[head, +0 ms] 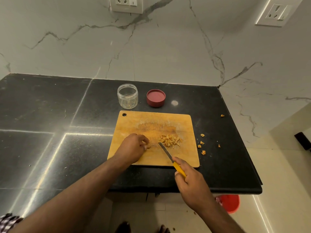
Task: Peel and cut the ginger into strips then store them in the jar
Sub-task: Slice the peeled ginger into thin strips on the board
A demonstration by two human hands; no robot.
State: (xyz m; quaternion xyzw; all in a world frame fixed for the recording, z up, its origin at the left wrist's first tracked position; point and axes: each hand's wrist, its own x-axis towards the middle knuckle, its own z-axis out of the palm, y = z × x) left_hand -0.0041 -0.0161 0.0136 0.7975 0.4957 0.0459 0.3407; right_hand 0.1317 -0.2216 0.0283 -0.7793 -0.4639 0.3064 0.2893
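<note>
Clear jar (127, 96) stood open, nearly empty. Left hand (133, 147) pinched ginger bit; right hand (190, 180) gripped knife (170, 157).

Bare forearms (80, 190); checked cloth (8, 221) at the lower left.

We see a black stone counter (50, 115) w/ pale seams crossing it and glare streaks on the left. Behind it, a white marble-look wall (168, 47) w/ grey veins. Two white socket plates up top: one near centre (125, 4), one at far right (279, 11), tilted by the lens. Below the counter edge, cream floor tiles (277, 207) and a red bucket (230, 203), partly hidden under the overhang. A dark object (303, 140) sits at the right edge, too cropped to identify. Bottom left corner, a bit of checked fabric (8, 221). Toes (143, 228) show at the bottom edge, on the tiles.
</note>
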